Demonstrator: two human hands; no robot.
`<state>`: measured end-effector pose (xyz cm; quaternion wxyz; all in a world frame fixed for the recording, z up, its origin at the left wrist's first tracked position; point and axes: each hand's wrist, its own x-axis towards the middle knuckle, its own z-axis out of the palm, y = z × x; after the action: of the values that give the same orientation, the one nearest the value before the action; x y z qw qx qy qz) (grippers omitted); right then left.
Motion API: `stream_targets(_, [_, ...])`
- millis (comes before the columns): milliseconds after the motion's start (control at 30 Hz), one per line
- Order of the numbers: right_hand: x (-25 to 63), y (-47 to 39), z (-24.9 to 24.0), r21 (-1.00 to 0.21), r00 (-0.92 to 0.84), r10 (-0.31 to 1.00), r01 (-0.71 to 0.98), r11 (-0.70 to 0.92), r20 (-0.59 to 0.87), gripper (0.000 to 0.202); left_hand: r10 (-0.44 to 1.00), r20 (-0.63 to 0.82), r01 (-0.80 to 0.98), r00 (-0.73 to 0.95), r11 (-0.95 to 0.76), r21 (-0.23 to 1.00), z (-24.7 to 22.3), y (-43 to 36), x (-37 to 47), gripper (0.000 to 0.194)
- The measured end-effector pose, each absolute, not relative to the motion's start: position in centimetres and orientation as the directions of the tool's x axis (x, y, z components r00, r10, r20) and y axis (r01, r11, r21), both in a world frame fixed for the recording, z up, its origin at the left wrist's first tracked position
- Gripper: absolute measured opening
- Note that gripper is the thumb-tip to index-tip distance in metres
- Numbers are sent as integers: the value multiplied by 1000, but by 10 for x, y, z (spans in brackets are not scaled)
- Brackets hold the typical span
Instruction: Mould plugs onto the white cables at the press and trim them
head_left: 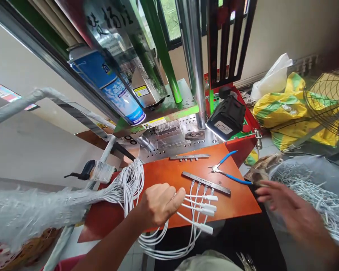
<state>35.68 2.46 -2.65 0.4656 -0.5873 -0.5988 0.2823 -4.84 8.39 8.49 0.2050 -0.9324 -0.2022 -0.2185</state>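
Note:
My left hand (162, 203) is closed around several white cables, whose white plug ends (207, 209) stick out to its right. Thin cables run from a metal bar (206, 183) on the orange board (164, 171) down in a loop below the board. At the board's right edge, my right hand (285, 205) is blurred, fingers apart, near the blue handle of the open pliers (228, 175). A second metal bar (189, 157) lies along the board's back edge. The large bundle of white cables (130, 180) lies left of my left hand.
Behind the board stands a press with a metal bed (172, 141), steel columns (192, 64) and a blue spray can (110, 86). A black lamp (227, 116) is at its right. A lined bin of white scraps (313, 192) and yellow bags (296, 109) are at the right.

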Motion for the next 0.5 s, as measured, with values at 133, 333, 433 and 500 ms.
stream_targets(133, [254, 29, 8, -981, -221, 960, -49, -188, -173, 48, 280, 438, 433, 854, -850, -301, 95, 85, -39, 34])
stream_targets(333, [220, 54, 29, -985, -256, 960, -95, -143, -115, 44, 303, 390, 439, 869, -836, -329, 94, 76, -40, 31])
stream_targets(433, [235, 64, 26, -973, -177, 979, 184, 138, 106, 34, 325, 538, 547, 778, -771, -325, 95, 92, -82, 30])
stream_targets(500, [248, 67, 19, -848, -143, 944, 415, 330, 297, 29, 386, 729, 751, 566, -606, -262, 102, 111, -123, 34])
